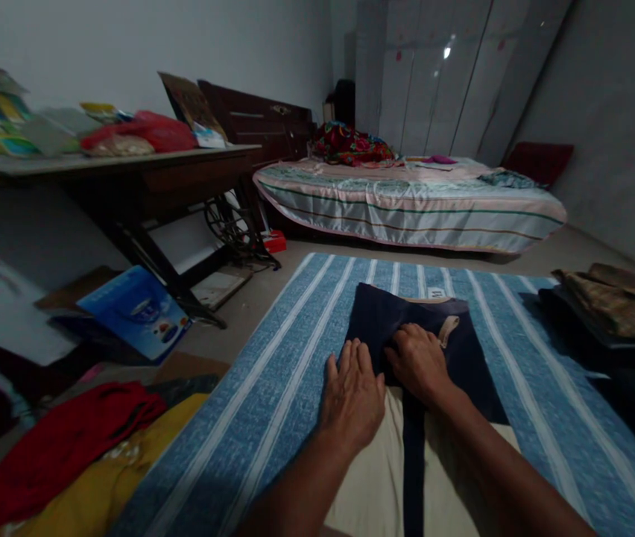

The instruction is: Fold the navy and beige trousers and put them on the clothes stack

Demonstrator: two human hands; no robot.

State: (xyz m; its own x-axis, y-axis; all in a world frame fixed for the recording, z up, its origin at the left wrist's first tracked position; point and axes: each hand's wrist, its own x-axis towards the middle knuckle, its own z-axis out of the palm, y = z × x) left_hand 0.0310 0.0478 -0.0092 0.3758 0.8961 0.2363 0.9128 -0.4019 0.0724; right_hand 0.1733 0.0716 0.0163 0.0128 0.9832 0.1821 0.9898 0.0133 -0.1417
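A navy and cream shirt (370,313) lies on the blue striped bed cover, with a dark strip running down the middle of its cream part. A pale label shows at its top edge, and a small tan loop (449,328) sits on the navy part. My left hand (354,391) rests flat along the shirt's left side, fingers stretched out. On the navy part, just left of the loop, my right hand (419,362) has its fingers bent and closed on the cloth; its fingertips are partly hidden.
Folded clothes (619,302) are stacked on the right of the striped cover (273,373). Red and yellow clothes (71,440) lie at lower left, near a blue box (138,309). A cluttered sewing table (144,164) stands left; another bed (407,212) is behind.
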